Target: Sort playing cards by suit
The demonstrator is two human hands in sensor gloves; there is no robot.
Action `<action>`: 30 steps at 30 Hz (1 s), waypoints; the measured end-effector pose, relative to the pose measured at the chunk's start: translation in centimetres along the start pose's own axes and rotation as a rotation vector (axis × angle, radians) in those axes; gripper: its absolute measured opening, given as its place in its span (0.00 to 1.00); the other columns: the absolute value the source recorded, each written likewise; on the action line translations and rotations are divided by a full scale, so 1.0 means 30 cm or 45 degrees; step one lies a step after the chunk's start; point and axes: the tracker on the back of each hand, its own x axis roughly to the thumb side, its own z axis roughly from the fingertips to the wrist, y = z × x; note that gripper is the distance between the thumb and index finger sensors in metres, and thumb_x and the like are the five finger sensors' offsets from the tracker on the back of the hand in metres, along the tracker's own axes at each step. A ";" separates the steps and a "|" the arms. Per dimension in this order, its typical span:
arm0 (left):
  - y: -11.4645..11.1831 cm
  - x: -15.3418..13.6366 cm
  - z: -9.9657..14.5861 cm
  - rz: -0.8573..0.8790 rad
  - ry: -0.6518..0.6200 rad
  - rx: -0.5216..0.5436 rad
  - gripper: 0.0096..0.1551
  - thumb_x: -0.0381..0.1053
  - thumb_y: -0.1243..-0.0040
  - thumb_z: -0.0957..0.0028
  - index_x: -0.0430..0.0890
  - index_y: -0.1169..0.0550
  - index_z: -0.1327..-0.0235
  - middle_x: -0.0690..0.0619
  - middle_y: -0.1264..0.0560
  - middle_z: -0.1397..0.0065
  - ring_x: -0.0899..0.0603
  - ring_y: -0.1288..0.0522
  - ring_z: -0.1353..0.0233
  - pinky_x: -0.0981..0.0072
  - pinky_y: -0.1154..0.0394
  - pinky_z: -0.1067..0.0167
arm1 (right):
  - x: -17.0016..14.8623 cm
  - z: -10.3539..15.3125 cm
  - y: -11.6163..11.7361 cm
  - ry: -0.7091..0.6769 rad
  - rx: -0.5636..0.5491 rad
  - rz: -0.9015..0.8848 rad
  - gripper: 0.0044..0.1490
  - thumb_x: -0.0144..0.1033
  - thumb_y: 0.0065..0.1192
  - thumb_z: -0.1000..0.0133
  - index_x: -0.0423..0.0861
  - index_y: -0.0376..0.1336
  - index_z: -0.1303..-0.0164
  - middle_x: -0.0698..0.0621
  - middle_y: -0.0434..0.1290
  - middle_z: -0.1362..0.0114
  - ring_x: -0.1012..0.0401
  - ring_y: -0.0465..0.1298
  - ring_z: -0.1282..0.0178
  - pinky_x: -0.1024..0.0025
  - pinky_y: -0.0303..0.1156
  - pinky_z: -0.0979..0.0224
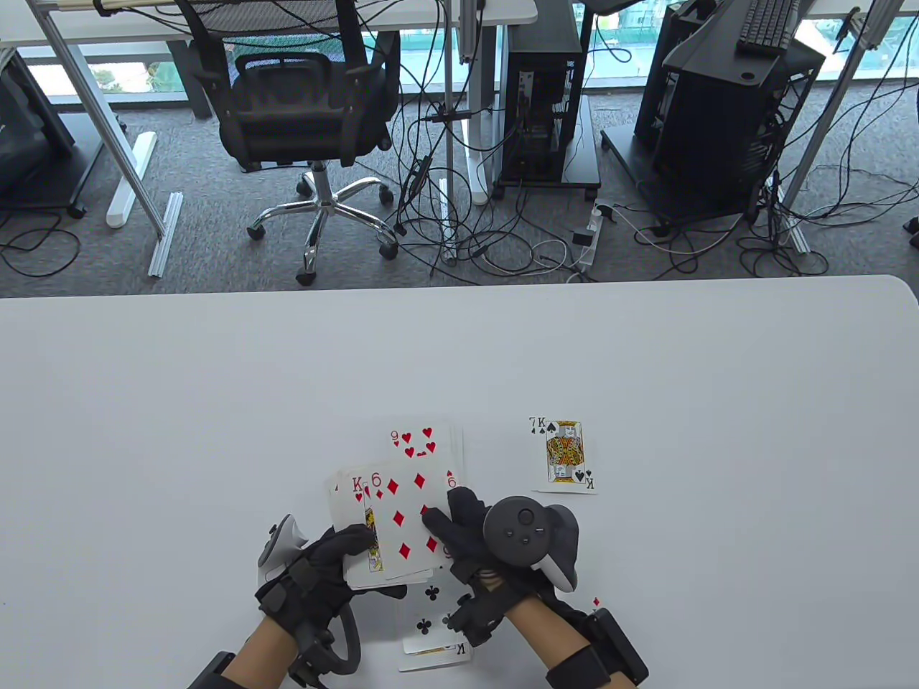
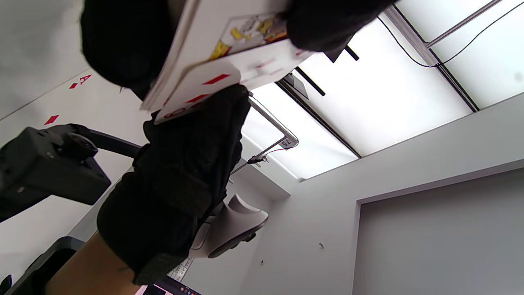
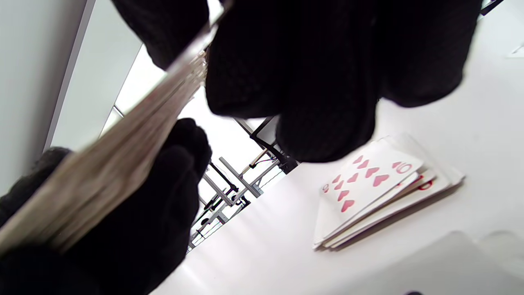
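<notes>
Here we see both hands gripping the deck (image 1: pixel 391 527): left hand (image 1: pixel 327 567) curled beneath, right hand (image 1: pixel 467 535) pinching its six of diamonds (image 1: pixel 406 520), just before the hearts pile (image 1: pixel 427 441).

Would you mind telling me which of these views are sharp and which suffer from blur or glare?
Table view: sharp and evenly lit, the six of diamonds card legible, soft shadows only. Left wrist view: bright ceiling panels glare behind the dark black-gloved left hand; near cards blurred. Right wrist view: black-gloved right hand and held deck out of focus; the hearts pile soft.
</notes>
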 end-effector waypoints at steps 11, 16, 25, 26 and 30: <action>-0.004 0.003 0.001 0.005 -0.005 0.016 0.33 0.54 0.48 0.33 0.50 0.46 0.20 0.47 0.39 0.18 0.32 0.30 0.27 0.48 0.21 0.44 | -0.174 0.096 -0.205 0.175 -0.076 -0.233 0.25 0.29 0.54 0.41 0.22 0.65 0.50 0.47 0.79 0.67 0.51 0.82 0.68 0.48 0.77 0.52; -0.003 0.005 0.003 0.004 -0.004 0.026 0.33 0.54 0.48 0.32 0.50 0.46 0.20 0.47 0.39 0.18 0.32 0.30 0.27 0.48 0.21 0.44 | -0.261 0.163 -0.271 0.378 0.057 0.041 0.25 0.28 0.54 0.41 0.21 0.65 0.50 0.46 0.79 0.67 0.50 0.82 0.68 0.47 0.77 0.53; -0.004 0.005 0.007 0.005 0.010 0.043 0.33 0.54 0.48 0.32 0.50 0.46 0.19 0.46 0.39 0.18 0.32 0.30 0.27 0.48 0.21 0.44 | -0.327 0.234 -0.234 0.501 0.291 0.699 0.31 0.30 0.56 0.41 0.16 0.63 0.46 0.46 0.79 0.69 0.50 0.82 0.72 0.48 0.77 0.55; -0.005 0.005 0.007 0.005 0.011 0.046 0.33 0.54 0.48 0.32 0.50 0.46 0.19 0.46 0.39 0.18 0.32 0.30 0.27 0.48 0.21 0.44 | -0.330 0.237 -0.222 0.507 0.325 0.774 0.32 0.30 0.56 0.41 0.16 0.62 0.45 0.46 0.79 0.68 0.50 0.82 0.72 0.48 0.77 0.55; -0.004 0.006 0.008 0.003 0.010 0.051 0.33 0.54 0.48 0.32 0.50 0.46 0.19 0.46 0.39 0.18 0.32 0.30 0.27 0.48 0.21 0.44 | -0.336 0.244 -0.183 0.472 0.393 0.998 0.34 0.34 0.57 0.41 0.16 0.62 0.44 0.46 0.79 0.69 0.52 0.81 0.72 0.48 0.77 0.55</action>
